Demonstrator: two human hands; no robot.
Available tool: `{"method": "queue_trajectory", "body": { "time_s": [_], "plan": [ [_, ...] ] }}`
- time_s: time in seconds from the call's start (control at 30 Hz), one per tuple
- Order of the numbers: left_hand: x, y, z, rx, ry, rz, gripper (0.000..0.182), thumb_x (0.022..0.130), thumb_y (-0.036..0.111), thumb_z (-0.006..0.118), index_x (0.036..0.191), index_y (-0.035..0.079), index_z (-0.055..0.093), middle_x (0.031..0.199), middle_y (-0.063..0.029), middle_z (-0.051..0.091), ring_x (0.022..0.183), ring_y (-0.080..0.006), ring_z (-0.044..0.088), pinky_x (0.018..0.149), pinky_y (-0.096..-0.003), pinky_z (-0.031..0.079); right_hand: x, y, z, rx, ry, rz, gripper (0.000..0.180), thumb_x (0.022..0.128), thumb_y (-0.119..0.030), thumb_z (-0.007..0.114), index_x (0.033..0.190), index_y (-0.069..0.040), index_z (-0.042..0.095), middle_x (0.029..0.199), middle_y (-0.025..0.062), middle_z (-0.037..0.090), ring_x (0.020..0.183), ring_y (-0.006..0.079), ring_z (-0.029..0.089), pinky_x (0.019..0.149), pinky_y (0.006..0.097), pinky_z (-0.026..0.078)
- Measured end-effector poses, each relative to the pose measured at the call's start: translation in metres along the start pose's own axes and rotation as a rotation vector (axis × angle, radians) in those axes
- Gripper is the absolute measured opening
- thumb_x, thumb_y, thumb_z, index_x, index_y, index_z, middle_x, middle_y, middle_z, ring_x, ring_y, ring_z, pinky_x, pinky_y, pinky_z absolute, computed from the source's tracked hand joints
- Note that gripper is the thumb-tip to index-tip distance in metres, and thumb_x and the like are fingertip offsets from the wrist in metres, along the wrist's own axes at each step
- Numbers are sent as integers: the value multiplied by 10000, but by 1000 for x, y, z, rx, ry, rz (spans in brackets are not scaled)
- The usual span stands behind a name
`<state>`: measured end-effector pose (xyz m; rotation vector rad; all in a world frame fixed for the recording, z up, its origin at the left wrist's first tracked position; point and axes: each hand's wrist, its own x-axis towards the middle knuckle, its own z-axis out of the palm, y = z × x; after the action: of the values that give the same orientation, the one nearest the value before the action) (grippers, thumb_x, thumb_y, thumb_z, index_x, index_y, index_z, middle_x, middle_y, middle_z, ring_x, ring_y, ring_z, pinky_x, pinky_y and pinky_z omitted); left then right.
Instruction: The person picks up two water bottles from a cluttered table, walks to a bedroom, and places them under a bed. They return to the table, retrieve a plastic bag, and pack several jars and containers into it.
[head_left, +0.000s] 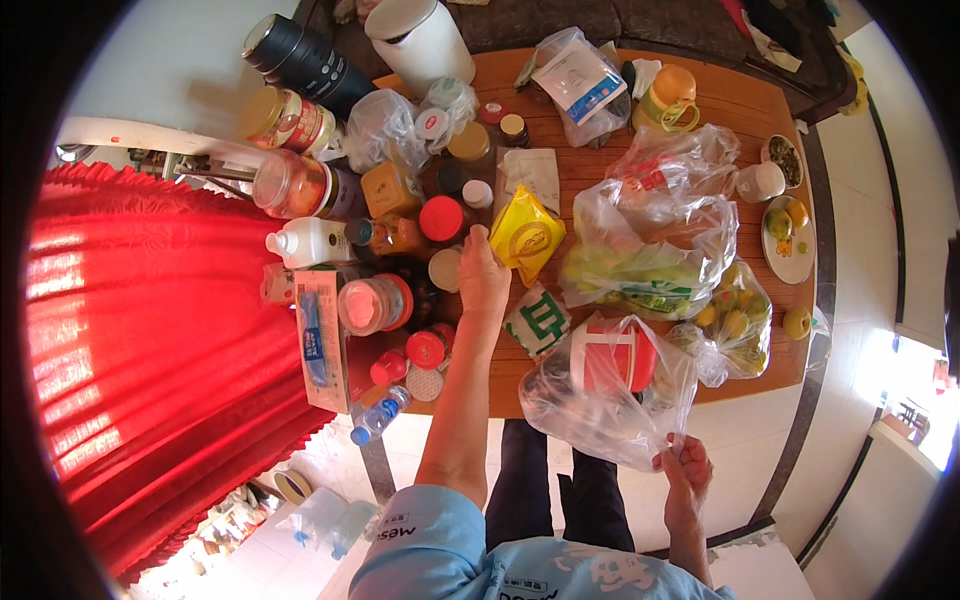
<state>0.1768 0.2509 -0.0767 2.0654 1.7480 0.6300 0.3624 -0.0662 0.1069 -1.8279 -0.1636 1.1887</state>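
Observation:
My left hand (484, 271) is at the left edge of a yellow plastic packet (528, 234), its fingers closed on that edge; the fingertips are partly hidden. Beneath and behind the packet lies a beige paper bag (541, 166). My right hand (686, 466) pinches the gathered edge of a clear plastic bag (555, 397) at the table's front edge. Inside that bag is a red and white container (613, 355). A white and green packet (538, 321) lies between my left forearm and the clear bag.
Jars and bottles crowd the left of the wooden table (592, 161), including a red-lidded jar (441, 218) and a water bottle (380, 415) overhanging the front edge. Bagged green produce (637, 277), bagged fruit (731, 322) and a fruit plate (789, 259) are at right. A red curtain (165, 300) hangs left.

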Motion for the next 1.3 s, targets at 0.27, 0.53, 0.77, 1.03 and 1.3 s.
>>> {"method": "queue_trajectory", "body": {
  "time_s": [0.27, 0.53, 0.77, 1.03, 1.3],
  "plan": [
    [64, 41, 21, 215, 16, 462, 360, 786, 23, 539, 1145, 55, 552, 1081, -111, 600, 1055, -309, 552, 841, -445, 431, 1, -9, 4, 3, 53, 65, 215, 863, -41, 603, 1070, 4, 569, 848, 32, 620, 736, 109, 578, 735, 269, 454],
    [111, 51, 112, 553, -493, 568, 262, 864, 127, 538, 1114, 145, 615, 1119, -13, 606, 1137, -216, 526, 896, -386, 422, 2, -24, 9, 59, 38, 6, 269, 852, -22, 608, 1112, 10, 547, 837, 33, 614, 756, 113, 585, 756, 285, 453],
    [119, 44, 137, 629, -508, 592, 242, 867, 143, 567, 1093, 179, 647, 1122, 35, 587, 1127, -183, 555, 862, -358, 457, 12, -26, 11, 128, 2, 10, 392, 794, -102, 690, 1143, 19, 560, 847, 63, 638, 809, 151, 608, 801, 329, 469],
    [124, 55, 123, 664, -560, 719, 177, 818, 80, 615, 952, 138, 717, 1090, -31, 631, 1021, -199, 629, 819, -343, 504, 18, -29, 15, 147, 20, 41, 327, 825, -45, 634, 1134, 24, 550, 853, 53, 620, 799, 130, 591, 791, 299, 457],
    [145, 44, 37, 133, -477, 858, 73, 768, 2, 563, 812, 46, 601, 871, -119, 637, 875, -299, 638, 759, -384, 511, 19, -23, 13, 146, 36, 55, 348, 841, -119, 663, 1129, 45, 558, 875, 65, 627, 829, 134, 594, 797, 302, 465]
  ]
}}
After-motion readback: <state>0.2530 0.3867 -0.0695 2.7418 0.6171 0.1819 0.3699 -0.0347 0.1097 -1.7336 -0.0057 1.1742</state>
